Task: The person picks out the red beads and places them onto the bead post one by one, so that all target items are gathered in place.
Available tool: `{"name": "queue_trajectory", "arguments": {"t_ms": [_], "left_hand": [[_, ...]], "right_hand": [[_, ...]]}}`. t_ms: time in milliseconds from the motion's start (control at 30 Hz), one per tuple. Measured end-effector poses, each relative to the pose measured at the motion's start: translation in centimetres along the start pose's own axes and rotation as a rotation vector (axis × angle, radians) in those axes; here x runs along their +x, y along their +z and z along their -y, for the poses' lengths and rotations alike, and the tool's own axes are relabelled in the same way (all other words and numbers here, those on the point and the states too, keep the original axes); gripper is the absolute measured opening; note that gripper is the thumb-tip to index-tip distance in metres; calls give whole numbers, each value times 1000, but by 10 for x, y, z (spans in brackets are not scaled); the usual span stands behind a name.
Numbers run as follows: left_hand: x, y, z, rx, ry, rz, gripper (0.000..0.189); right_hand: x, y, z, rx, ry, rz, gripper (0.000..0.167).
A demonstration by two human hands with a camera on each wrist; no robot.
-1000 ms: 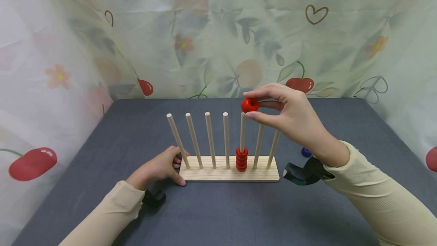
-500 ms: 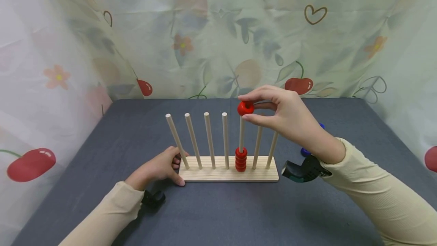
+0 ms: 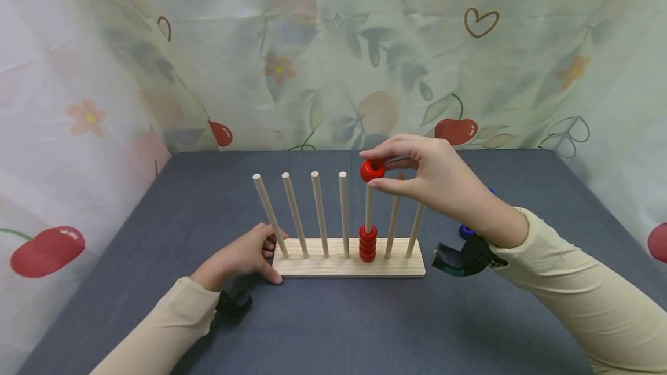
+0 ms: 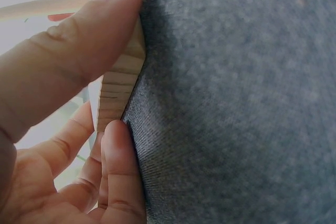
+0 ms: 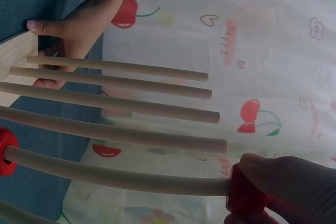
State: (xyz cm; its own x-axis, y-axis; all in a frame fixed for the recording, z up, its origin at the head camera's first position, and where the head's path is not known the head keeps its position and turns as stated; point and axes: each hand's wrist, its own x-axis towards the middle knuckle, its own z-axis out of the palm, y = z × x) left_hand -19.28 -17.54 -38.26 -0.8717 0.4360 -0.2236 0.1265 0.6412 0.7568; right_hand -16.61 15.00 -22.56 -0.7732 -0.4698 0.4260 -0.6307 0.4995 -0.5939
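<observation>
Head view forward and down, close wrist views, wooden board (image 3: 348, 269) in all three

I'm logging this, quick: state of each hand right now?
Left hand: closed, holding one end of the wooden base.
Right hand: closed, pinching a red bead at a peg's top.

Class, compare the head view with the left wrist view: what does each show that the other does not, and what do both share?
Only the head view shows the right hand, pinching a red bead atop a peg, and blue pieces. Only the left wrist view shows the grained end face of the wooden base. Both: the left hand gripping that base.
</observation>
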Motion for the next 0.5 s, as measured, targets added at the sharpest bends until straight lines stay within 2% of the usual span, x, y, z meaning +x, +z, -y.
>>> {"name": "queue_trajectory", "arguments": {"t_ms": [500], "left_hand": [[1, 0, 0, 7, -3, 4, 74]], "right_hand": [[0, 0, 0, -26, 8, 27, 35]]}}
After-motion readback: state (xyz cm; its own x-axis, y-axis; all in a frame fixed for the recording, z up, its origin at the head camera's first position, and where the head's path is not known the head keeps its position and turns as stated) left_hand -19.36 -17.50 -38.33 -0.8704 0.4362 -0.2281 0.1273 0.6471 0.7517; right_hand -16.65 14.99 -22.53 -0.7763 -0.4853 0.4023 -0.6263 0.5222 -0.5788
